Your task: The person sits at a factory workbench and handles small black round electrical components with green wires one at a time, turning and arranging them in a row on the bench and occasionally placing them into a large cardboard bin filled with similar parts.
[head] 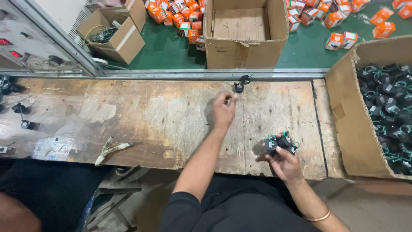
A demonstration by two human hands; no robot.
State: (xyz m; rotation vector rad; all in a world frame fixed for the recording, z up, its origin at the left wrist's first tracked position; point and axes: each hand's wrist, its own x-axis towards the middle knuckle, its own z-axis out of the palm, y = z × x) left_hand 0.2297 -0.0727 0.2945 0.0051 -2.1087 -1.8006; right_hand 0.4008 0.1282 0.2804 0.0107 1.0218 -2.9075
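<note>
A cluster of small black parts with green wire loops point(281, 142) sits in the right hand point(285, 163), lower right of centre in the frame, held just above the near edge of a worn wooden workbench point(150, 120). The fingers curl up around the cluster from below and clamp it.

The left hand point(223, 109) reaches forward to the middle of the frame, its fingertips pinched together on something small that cannot be made out. Just beyond it, at the bench's far edge against a metal rail point(193, 74), lie two more black parts point(241, 83), close to the fingertips but not touching them.

Between the two hands the bench top is bare board, and a long open stretch of it runs left of the left arm as far as a pale strip of scrap point(112, 150) near the front edge.

At the right edge of the frame an open cardboard box point(347, 124) full of the same black parts stands just beside the right hand.

Past the rail, on a green floor point(167, 49), stand an empty carton point(244, 38) and scattered small orange boxes point(334, 19).
</note>
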